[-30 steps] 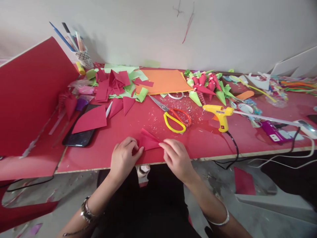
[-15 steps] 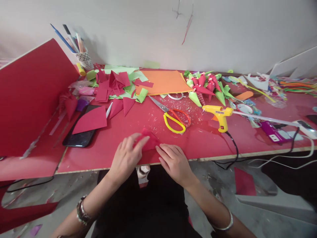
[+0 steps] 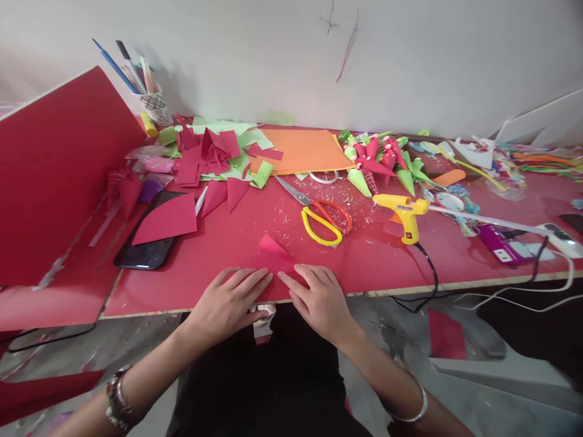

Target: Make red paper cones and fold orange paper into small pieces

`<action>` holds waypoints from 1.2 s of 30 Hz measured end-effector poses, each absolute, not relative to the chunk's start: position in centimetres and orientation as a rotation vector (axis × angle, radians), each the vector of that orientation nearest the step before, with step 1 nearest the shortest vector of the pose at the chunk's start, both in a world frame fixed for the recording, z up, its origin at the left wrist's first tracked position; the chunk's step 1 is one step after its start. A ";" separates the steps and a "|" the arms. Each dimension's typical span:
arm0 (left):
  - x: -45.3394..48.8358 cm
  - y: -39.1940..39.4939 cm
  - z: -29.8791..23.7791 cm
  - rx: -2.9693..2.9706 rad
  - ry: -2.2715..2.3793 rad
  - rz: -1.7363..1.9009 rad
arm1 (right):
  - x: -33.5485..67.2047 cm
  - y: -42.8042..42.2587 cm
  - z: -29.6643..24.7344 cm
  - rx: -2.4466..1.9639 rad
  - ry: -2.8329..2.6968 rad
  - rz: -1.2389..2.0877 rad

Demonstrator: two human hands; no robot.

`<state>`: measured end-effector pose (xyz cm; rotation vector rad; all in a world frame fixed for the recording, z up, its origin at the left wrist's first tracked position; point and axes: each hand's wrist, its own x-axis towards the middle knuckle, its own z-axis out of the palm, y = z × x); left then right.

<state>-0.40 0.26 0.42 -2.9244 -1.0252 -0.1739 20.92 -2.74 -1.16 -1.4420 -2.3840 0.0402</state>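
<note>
A folded piece of red paper (image 3: 275, 247) lies near the table's front edge, one pointed corner lifted from the red surface. My left hand (image 3: 233, 301) rests on the paper's near left side, fingers stretched flat and the thumb over the table edge. Opposite it, my right hand (image 3: 320, 298) lies on the near right side with fingers extended and the index fingertip pressing the paper. The two sets of fingertips almost meet. Just beyond the paper sit scissors (image 3: 321, 212) with one yellow and one red handle.
A yellow glue gun (image 3: 403, 212) lies to the right, its cord hanging off the edge. Red and green paper cones (image 3: 373, 158) cluster behind it. Orange sheets (image 3: 305, 152) and red scraps (image 3: 209, 155) lie at the back. A phone (image 3: 143, 252) is on the left under red paper.
My left hand has come down toward me and flattened onto the paper's near side, showing the lifted corner. The right hand has stayed nearly in place.
</note>
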 end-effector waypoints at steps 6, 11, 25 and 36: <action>-2.4 0.1 -0.1 -2.935 -1.073 -0.306 | 21.2 -3.0 -1.1 -1.458 -2.337 0.088; -3.5 0.1 -0.4 -2.965 -1.144 -0.393 | 21.4 -3.1 -1.3 -1.487 -2.300 0.090; -4.4 3.0 1.1 -3.226 -0.957 -0.380 | 23.9 1.6 0.9 -1.255 -2.448 0.010; -0.5 2.6 1.6 -2.827 -1.397 -0.583 | 20.0 5.8 1.4 -0.849 -2.729 -0.325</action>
